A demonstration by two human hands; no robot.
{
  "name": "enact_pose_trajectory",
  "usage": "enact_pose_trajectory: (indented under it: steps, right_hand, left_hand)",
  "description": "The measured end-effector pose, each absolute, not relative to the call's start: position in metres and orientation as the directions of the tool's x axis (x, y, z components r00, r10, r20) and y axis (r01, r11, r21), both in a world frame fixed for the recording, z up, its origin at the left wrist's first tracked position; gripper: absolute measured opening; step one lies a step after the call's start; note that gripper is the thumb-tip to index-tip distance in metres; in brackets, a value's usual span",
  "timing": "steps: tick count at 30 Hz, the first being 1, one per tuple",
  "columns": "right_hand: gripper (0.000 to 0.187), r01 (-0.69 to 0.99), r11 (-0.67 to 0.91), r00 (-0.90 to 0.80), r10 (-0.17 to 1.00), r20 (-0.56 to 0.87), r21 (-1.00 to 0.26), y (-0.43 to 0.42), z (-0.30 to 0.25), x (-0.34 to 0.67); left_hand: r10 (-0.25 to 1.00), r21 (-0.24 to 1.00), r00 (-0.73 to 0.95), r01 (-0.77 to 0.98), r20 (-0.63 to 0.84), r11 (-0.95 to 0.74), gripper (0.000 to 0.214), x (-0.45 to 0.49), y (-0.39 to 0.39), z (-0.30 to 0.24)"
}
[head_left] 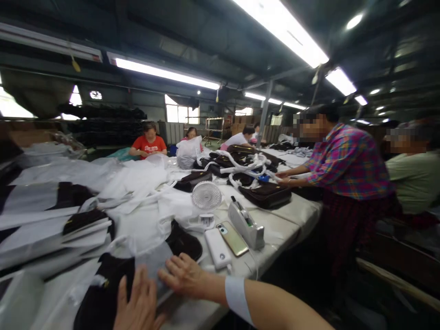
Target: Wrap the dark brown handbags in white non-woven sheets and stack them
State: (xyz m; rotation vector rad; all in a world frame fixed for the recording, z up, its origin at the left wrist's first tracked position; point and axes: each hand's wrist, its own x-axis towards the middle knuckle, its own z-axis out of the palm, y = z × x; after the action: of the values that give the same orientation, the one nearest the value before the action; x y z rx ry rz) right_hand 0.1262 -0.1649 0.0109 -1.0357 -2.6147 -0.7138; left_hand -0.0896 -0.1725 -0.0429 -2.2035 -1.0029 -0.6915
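Observation:
In front of me lies a dark brown bag [105,293] with a white paper sheet [154,256] across its middle. My left hand [139,300] rests at the sheet's near edge, fingers stretched out and slightly blurred. On the other side, my right hand [185,277] lies on the paper with fingers apart, near the bag's dark far end [184,240]. Neither hand is closed around anything. A pale band [238,297] circles my right forearm.
Right of the bag are a white power bank [218,250], a phone [232,238], a tape dispenser [245,224] and a small fan [206,196]. Wrapped bags [85,224] crowd the left. A co-worker in a plaid shirt [350,160] handles dark bags [264,195] across the table.

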Motion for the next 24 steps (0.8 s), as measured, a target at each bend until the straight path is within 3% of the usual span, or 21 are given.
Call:
enact_pose_trajectory:
  steps: [2, 4, 7, 11, 14, 18, 24]
  right_hand:
    - [0.035, 0.716, 0.652, -0.692, 0.618, 0.372, 0.250, -0.166, 0.018, 0.120]
    - [0.046, 0.718, 0.682, -0.684, 0.657, 0.317, 0.137, -0.169, 0.027, 0.124]
    - [0.075, 0.630, 0.776, -0.758, 0.616, 0.214, -0.003, -0.184, 0.034, 0.155]
    - [0.086, 0.509, 0.856, -0.857, 0.514, 0.047, -0.089, -0.233, 0.022, 0.201]
    - [0.077, 0.508, 0.858, -0.857, 0.513, 0.057, -0.075, -0.250, 0.000, 0.197]
    - [0.028, 0.458, 0.882, -0.839, 0.471, 0.273, -0.113, -0.233, -0.004, 0.155]
    - [0.030, 0.390, 0.885, -0.776, 0.465, 0.425, -0.256, -0.244, 0.041, 0.113]
  left_hand:
    - [0.591, -0.263, 0.515, 0.847, 0.620, -0.462, 0.043, -0.078, -0.189, -0.019]
    - [0.678, -0.295, 0.523, 0.852, 0.517, -0.433, 0.046, -0.070, -0.193, -0.007]
    - [0.744, -0.321, 0.524, 0.849, 0.415, -0.419, 0.045, -0.071, -0.190, -0.005]
    - [0.761, -0.341, 0.522, 0.847, 0.387, -0.408, 0.043, -0.073, -0.191, -0.007]
    - [0.763, -0.336, 0.523, 0.847, 0.379, -0.413, 0.043, -0.071, -0.190, -0.004]
    - [0.768, -0.260, 0.524, 0.851, 0.367, -0.456, 0.043, -0.073, -0.188, 0.001]
    - [0.761, -0.278, 0.528, 0.848, 0.378, -0.450, 0.040, -0.081, -0.212, -0.003]
